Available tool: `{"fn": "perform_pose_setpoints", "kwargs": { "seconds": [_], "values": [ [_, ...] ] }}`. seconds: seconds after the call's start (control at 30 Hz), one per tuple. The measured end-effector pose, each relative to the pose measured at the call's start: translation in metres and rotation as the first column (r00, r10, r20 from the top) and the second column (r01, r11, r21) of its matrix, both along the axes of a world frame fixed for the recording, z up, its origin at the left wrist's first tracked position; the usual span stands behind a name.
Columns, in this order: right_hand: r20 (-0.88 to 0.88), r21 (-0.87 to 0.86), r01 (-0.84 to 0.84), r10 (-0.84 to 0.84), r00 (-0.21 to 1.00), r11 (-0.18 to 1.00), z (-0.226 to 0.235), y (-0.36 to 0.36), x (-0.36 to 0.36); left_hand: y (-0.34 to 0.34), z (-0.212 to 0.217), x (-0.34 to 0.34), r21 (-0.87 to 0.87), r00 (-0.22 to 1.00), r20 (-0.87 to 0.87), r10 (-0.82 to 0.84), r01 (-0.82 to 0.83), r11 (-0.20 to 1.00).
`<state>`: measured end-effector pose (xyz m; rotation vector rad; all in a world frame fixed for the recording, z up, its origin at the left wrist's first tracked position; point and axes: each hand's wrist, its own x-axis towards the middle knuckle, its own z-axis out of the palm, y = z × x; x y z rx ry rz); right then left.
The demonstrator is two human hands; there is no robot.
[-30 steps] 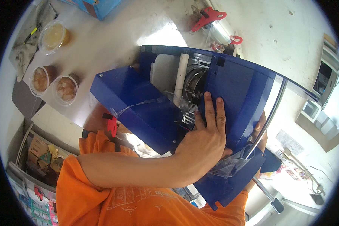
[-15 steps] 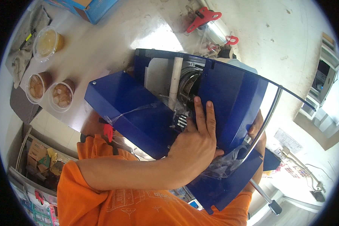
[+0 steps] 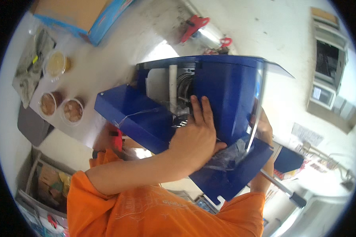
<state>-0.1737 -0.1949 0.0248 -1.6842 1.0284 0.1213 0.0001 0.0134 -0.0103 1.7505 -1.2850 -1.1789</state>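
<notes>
A large blue metal-cased machine [image 3: 233, 87] lies in front of me, its casing open in the middle. Inside the gap show a whitish rod [image 3: 173, 87] and a round metal part [image 3: 184, 87]. My left hand [image 3: 195, 140] rests against the casing beside this gap, two fingers stretched upward and the thumb apart. On the machine's right side, behind a curved metal bar [image 3: 259, 102], my right hand [image 3: 263, 122] grips the casing; its fingers are partly hidden. Clear plastic film [image 3: 229, 156] clings to a lower blue panel, below my left thumb.
Several plastic cups stand at the left: two with brownish contents [image 3: 72, 111] and a yellowish one [image 3: 56, 64]. A grey cloth [image 3: 29, 75] lies beside them. At the top are a blue cardboard box [image 3: 97, 33] and a metal cylinder with red fittings [image 3: 209, 35].
The whole view has shifted and turned a little, and the machine appears slightly rotated. Both hands stay at about the same places on its casing.
</notes>
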Motion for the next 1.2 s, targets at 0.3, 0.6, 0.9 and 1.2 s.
{"fn": "perform_pose_setpoints", "kwargs": {
  "seconds": [0.3,0.6,0.9,1.2],
  "values": [
    [0.497,-0.14,0.618,-0.485,0.72,0.774,0.018,-0.013,-0.054,-0.007,0.015,0.033,0.006,0.984,0.151,-0.095,0.095,0.995],
    [0.801,0.011,1.0,-0.598,0.005,0.024,-0.016,0.178,-0.172,0.131,0.16,-0.001,-0.407,0.869,0.437,-0.233,0.422,0.81],
    [0.714,-0.263,0.957,-0.643,0.276,0.12,-0.045,0.318,-0.15,0.197,0.156,-0.063,-0.513,0.438,0.55,-0.711,0.849,0.126],
    [0.426,-0.3,0.953,-0.9,0.093,-0.044,-0.152,0.479,-0.139,0.221,0.153,-0.02,-0.524,0.309,0.581,-0.753,0.85,-0.056]
  ]
}}
